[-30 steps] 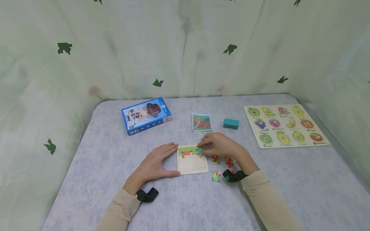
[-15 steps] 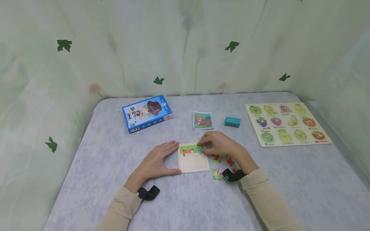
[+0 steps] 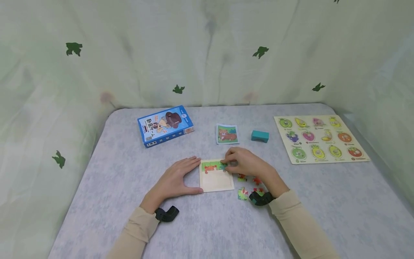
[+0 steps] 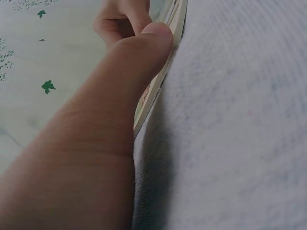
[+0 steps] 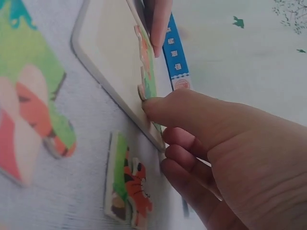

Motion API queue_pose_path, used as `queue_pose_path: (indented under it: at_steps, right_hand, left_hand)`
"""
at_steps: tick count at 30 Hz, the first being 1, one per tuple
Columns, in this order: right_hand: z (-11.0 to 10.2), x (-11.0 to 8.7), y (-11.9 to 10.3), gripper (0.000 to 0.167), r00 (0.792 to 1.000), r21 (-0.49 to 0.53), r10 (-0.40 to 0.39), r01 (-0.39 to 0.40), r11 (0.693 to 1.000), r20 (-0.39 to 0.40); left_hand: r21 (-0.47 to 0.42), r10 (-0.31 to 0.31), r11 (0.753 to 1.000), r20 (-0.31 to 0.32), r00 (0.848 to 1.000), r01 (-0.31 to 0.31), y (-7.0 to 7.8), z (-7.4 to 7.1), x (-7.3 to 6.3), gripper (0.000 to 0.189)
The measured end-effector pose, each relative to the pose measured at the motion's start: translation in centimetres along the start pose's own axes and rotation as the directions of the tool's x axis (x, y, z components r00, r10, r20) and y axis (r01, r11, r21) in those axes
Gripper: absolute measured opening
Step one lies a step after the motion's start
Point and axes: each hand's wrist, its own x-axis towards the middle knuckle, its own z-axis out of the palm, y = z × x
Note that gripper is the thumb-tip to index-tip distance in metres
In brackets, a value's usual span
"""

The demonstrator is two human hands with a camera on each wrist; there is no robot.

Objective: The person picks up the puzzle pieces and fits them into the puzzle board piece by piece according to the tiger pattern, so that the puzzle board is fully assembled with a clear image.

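A small square wooden puzzle board (image 3: 216, 181) lies at the middle of the table, its top strip filled with green and orange puzzle pieces (image 3: 210, 167). My left hand (image 3: 173, 181) rests along the board's left side, thumb stretched to the lower left corner and fingers to the upper left. At the upper right corner, my right hand (image 3: 244, 162) pinches a green and blue puzzle piece (image 3: 223, 167) against the board. The right wrist view shows the thumb on this piece's edge; the fingertips behind it are partly hidden. Loose puzzle pieces (image 3: 243, 194) lie right of the board, some under the right wrist.
Behind the board lies a bear picture card (image 3: 227, 134), with a teal block (image 3: 260, 136) to its right. A blue game box (image 3: 165, 126) sits at the back left. The fruit puzzle board (image 3: 320, 140) lies at the back right. A patterned curtain (image 3: 194, 54) hangs behind the table.
The head view has shifted slightly. My right hand stays at the upper right corner with the puzzle piece, its fingers moving only a little. The left hand keeps its place.
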Motion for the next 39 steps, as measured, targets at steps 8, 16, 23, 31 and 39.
queue_pose_path:
  at_steps: [8, 16, 23, 31, 39]
  right_hand:
    - [0.3, -0.6, -0.4, 0.030, 0.999, -0.039, -0.034, 0.032, 0.999, -0.040]
    - [0.3, -1.3, -0.8, 0.040, 0.999, -0.051, 0.005, -0.008, 0.999, -0.047]
    - [-0.1, -2.3, -0.7, 0.043, 0.997, -0.016, 0.045, -0.046, 0.999, -0.055]
    - [-0.5, -4.0, -0.5, 0.046, 0.996, -0.003, 0.032, -0.032, 0.999, -0.085]
    - [-0.5, -5.2, 0.2, 0.047, 0.994, 0.022, 0.056, -0.054, 0.998, -0.094]
  left_hand:
    - [0.006, 0.000, 1.000, 0.003, 1.000, 0.000, -0.1, 0.0, 0.1, 0.104]
    - [0.006, 0.000, 1.000, -0.002, 1.000, 0.000, 0.0, -0.3, 0.2, 0.103]
    - [0.009, 0.002, 1.000, 0.005, 1.000, -0.002, 0.1, -0.1, 0.1, 0.104]
    - [0.015, 0.022, 1.000, -0.006, 1.000, -0.022, 0.2, -0.2, 0.3, 0.102]
    - [-0.006, 0.004, 1.000, -0.015, 1.000, -0.004, 0.2, 0.3, -0.2, 0.101]
